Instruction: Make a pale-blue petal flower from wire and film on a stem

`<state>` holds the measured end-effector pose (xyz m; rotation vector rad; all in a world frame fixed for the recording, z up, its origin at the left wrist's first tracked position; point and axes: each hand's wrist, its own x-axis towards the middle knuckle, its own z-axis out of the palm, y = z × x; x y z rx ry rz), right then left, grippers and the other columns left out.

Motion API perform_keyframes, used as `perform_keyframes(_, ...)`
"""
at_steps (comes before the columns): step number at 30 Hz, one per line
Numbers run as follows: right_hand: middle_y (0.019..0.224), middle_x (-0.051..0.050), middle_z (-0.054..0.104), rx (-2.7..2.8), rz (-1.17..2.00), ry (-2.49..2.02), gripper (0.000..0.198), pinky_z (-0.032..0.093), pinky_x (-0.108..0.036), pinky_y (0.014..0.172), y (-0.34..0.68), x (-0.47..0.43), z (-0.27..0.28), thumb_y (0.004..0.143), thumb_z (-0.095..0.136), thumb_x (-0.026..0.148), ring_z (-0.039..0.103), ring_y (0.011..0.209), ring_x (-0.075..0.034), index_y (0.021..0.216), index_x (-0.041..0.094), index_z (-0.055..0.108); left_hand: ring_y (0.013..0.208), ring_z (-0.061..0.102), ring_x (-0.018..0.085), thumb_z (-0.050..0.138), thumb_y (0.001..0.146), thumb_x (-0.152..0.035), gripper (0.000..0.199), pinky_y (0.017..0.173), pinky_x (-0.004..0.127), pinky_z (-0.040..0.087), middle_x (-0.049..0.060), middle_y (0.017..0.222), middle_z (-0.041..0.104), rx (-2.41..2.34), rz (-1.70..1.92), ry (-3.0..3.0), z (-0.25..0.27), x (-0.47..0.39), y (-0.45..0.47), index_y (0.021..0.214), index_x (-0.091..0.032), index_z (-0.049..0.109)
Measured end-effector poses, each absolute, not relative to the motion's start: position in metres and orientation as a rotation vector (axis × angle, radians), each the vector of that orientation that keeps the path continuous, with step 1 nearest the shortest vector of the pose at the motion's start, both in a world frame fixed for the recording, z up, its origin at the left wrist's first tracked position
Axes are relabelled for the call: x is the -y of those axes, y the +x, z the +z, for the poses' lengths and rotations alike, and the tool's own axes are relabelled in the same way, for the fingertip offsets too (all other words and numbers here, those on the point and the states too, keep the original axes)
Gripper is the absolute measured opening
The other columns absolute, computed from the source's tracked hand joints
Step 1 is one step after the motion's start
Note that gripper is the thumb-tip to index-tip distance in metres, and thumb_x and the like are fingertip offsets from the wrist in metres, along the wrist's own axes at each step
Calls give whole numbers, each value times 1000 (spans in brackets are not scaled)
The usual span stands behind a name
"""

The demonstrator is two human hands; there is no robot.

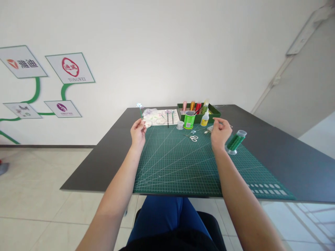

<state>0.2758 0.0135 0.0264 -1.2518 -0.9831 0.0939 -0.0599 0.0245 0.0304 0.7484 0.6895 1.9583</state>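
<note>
My left hand (138,134), raised over the left edge of the cutting mat, pinches the thin green stem of a small pale-blue artificial flower (139,106) that points upward. On the right, my right hand (220,134) is closed, its thumb and fingertips drawn together. Whatever those fingers may hold is too fine to make out. Just beside that wrist is a large spool of green thread (236,141), leaning in view. White-handled scissors (193,138) lie on the green cutting mat (178,164) between the hands, near a small bluish piece (193,131).
At the back, a green tray (216,113) holds colored thread spools. In front of it are a green can (189,120), a glue bottle (205,118) and a small clear container (180,125). Several finished stems (168,119) rest on a patterned cloth (157,122).
</note>
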Motion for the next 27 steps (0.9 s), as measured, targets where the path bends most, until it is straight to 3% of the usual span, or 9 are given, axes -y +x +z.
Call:
perform_keyframes(7,53,4,50,1080,96,-1468,24,33,-26,54,283,-19,28,88,55,25,43,48,-14,96,12,74,52,51,4,87,65,-14,24,45,17,34,1,71,67,-657,1914,781,37,-20,-56,86,-15,75)
perform_keyframes(12,68,-7,66,1211,16,-1675,23,41,-31,64,294,-24,24,86,57,25,57,64,-22,92,13,76,51,51,5,87,66,-14,21,45,17,35,1,70,67,-654,1888,801,40,-17,-53,84,-16,75)
perform_keyframes(18,92,-15,76,1426,-68,-1937,29,43,-34,71,299,-17,27,94,52,25,65,81,-28,106,16,76,51,51,5,87,66,-13,21,44,17,35,2,69,67,-617,1888,823,49,-15,-49,83,-15,75)
perform_keyframes(27,99,-16,75,1817,-198,-2014,35,42,-33,69,315,3,10,104,40,30,69,85,-29,119,17,69,53,51,6,85,71,-12,15,44,19,36,4,74,68,-573,1838,934,74,0,-44,83,-15,77)
